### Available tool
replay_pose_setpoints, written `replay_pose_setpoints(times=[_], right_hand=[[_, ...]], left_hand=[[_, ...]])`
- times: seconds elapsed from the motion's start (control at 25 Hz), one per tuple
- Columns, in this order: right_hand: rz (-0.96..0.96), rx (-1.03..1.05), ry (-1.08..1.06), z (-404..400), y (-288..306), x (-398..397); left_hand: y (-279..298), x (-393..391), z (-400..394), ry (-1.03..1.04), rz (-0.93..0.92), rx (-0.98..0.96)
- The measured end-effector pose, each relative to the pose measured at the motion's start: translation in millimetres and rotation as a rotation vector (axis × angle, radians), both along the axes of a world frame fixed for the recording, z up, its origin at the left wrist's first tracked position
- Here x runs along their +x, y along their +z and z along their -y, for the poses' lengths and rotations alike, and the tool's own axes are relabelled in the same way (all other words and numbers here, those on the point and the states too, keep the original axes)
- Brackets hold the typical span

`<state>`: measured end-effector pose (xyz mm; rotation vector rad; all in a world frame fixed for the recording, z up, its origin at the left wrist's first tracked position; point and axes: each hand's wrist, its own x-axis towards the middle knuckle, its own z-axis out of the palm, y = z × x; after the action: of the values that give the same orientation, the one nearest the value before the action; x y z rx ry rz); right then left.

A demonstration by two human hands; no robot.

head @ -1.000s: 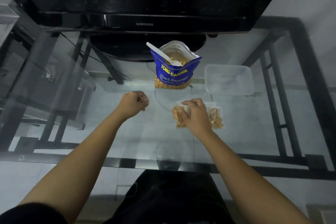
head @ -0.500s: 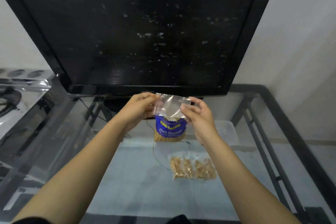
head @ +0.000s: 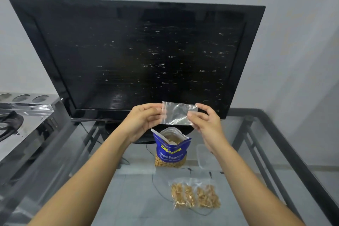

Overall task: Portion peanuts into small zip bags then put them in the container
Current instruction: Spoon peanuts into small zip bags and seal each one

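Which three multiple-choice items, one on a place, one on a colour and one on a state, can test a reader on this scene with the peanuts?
1. Where is the spoon?
A. in the peanut bag
B. in the container
C. on the glass table

2. What colour is the peanut bag?
A. red
B. blue
C. green

3. What state is the small zip bag in?
A. full
B. lying flat
C. empty, held up

Answers:
1 A, its handle sticks out of the bag's open top.
2 B, blue with yellow letters.
3 C, the left hand and right hand pinch its sides; no nuts inside.
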<state>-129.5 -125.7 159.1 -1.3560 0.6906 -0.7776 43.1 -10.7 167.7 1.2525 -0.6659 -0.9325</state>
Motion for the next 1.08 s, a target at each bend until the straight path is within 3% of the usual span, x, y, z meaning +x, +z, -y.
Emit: replay_pose_setpoints(times=[0.32,0.6,0.88,1.08], right_hand=[[-0.161,-0.191,0.04,4,0,-2],[-0.131,-0.142,0.16,3,0,-1],[-0.214,-0.32,0.052,9,0,-2],[-0.295,-0.192,0.198,21,-10,-5]], left_hand=[[5,-3,2,-0.047,0.017,-0.024],[3,-6,4,-0.07,-0.236,-0.126],[-1,4,2,0.054,0.321,0.09],[-9,3,3,0.112,0.411,0.124]])
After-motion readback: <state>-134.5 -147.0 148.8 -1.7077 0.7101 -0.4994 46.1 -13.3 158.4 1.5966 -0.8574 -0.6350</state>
